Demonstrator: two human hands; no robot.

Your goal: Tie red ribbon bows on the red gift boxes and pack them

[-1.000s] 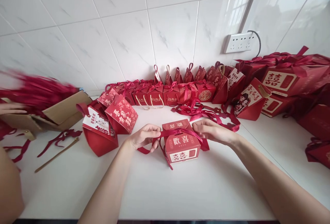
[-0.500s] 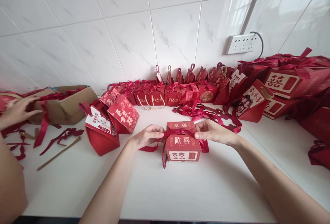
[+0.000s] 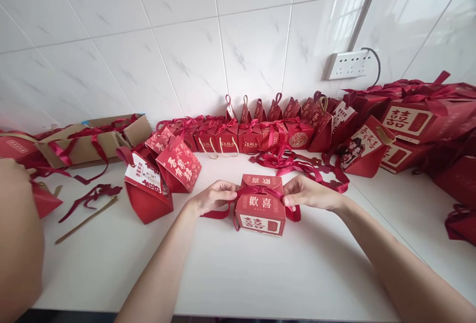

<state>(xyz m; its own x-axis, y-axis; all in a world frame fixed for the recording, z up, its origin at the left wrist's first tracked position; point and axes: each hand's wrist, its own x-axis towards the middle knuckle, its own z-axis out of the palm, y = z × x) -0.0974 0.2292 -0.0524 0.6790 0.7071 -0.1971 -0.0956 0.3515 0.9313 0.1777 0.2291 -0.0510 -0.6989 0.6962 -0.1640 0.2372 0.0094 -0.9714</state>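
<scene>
A red gift box [image 3: 260,205] with white and gold Chinese characters stands on the white table between my hands. A dark red ribbon [image 3: 243,193] runs across its top through the slot, with loose lengths hanging at both sides. My left hand [image 3: 217,196] pinches the ribbon at the box's left side, fingers closed. My right hand [image 3: 307,192] is closed on the ribbon at the right side, thumb against the box edge. A twisted red cord hangs at the box's left. To the left of my hands sit red triangular boxes [image 3: 147,191] with printed tags.
Rows of small red boxes [image 3: 226,137] line the tiled wall. Loose ribbons [image 3: 297,162] lie before them. Larger red boxes [image 3: 409,117] are stacked right. At left are an open cardboard carton [image 3: 74,154], a gold strap [image 3: 87,220] and another person's arm [image 3: 18,243].
The gift box has turned slightly between my hands, its front swinging left. The other person's hand has left the carton, which now lies shifted and turned. A red box now shows beside that person's arm.
</scene>
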